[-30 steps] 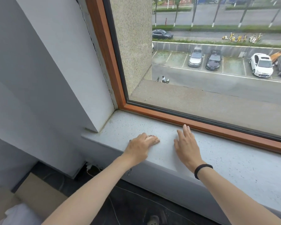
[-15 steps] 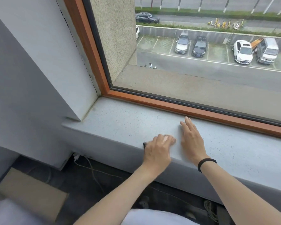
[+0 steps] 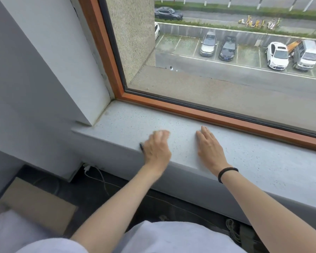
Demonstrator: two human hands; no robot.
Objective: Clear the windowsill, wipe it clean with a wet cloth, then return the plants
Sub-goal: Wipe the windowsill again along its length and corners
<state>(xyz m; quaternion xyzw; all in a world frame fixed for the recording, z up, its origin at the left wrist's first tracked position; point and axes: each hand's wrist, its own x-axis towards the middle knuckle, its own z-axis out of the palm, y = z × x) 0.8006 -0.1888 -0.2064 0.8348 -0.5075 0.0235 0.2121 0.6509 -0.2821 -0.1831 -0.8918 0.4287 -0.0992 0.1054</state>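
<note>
Braces on the windowsill (image 3: 128, 121) with right hand (image 3: 211, 148) flat and empty, likely steadying a wipe by the blurred, curled left hand (image 3: 157, 148), hold impossible to tell.

head view, our only one | we look forward and down over the windowsill's (image 3: 263, 161) near edge | close in | window (image 3: 226, 84) along the far edge

There are two hands, the left hand (image 3: 156, 148) and the right hand (image 3: 211, 150), one windowsill (image 3: 263, 161), one window frame (image 3: 190, 110), one black wristband (image 3: 227, 173), one cardboard box (image 3: 38, 203) and one white van (image 3: 306, 55).
</note>
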